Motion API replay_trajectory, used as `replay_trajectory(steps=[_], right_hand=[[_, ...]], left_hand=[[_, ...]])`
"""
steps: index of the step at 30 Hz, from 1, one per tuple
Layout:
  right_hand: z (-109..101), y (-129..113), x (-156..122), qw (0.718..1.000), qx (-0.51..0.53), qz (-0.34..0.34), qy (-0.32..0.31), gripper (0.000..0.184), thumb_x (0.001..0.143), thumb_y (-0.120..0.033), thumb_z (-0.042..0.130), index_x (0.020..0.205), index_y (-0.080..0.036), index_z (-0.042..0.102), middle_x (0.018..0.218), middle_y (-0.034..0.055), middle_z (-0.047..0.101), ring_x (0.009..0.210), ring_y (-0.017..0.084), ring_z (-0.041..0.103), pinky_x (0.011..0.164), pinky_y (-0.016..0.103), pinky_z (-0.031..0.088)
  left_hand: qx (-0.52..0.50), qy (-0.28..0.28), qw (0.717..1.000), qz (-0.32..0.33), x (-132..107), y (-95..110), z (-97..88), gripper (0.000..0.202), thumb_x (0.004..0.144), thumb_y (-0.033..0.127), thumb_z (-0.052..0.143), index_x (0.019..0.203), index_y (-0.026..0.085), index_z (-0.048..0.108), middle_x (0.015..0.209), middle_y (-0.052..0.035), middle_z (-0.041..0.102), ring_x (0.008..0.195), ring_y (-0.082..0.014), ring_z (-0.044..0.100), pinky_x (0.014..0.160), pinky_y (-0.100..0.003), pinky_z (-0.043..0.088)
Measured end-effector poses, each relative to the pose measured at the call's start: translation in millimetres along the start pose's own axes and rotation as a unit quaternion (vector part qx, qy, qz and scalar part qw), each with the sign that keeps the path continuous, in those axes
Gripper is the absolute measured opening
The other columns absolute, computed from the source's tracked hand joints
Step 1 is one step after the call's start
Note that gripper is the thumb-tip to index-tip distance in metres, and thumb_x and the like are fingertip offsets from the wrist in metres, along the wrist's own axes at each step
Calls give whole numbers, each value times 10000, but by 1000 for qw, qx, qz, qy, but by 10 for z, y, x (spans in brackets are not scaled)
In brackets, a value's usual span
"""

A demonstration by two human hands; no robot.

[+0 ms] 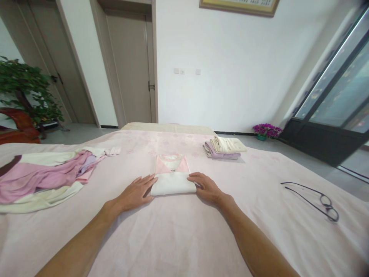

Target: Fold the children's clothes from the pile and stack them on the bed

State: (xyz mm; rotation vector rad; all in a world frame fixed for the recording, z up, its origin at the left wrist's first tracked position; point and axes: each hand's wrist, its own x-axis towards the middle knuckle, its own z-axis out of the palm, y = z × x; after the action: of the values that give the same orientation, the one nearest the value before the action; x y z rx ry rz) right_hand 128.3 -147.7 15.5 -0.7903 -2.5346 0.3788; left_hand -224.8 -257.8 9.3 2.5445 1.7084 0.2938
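Note:
A small pink and cream garment (172, 175) lies partly folded in the middle of the pink bedsheet (178, 231), its near end turned up into a white fold. My left hand (138, 190) rests flat at the fold's left edge, fingers stretched out and touching it. At the fold's right edge lies my right hand (205, 186), its fingers flat on the sheet and against the cloth. Neither hand grips anything.
A heap of unfolded pink, lilac and cream clothes (43, 177) lies at the left. A stack of folded garments (223, 148) sits at the far right of the bed. A pair of glasses (317, 200) lies at the right. Beyond the bed are doors, a potted plant (25, 92) and purple flowers (266, 130).

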Motion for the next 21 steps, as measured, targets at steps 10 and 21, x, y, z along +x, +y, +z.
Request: replay_trajectory(steps=[10,21], right_hand=[[74,-50,10,999,-37,20,25,504,774,-212,637,1276,-253,608,1339,68,584,1186,246,549,1018,421,405],[0,-202,-15,996,61,-15,65,237,843,-215,560,1054,-239,666,1014,38,707,938,205,638,877,340,483]], left_hand=[[24,121,992,38,133,75,80,412,986,276,379,1348,166,542,1474,-102,473,1379,-220,410,1159,-430,311],[-61,194,979,34,-8,169,-4,391,999,362,360,952,173,699,934,-77,730,895,-206,676,880,-339,536]])
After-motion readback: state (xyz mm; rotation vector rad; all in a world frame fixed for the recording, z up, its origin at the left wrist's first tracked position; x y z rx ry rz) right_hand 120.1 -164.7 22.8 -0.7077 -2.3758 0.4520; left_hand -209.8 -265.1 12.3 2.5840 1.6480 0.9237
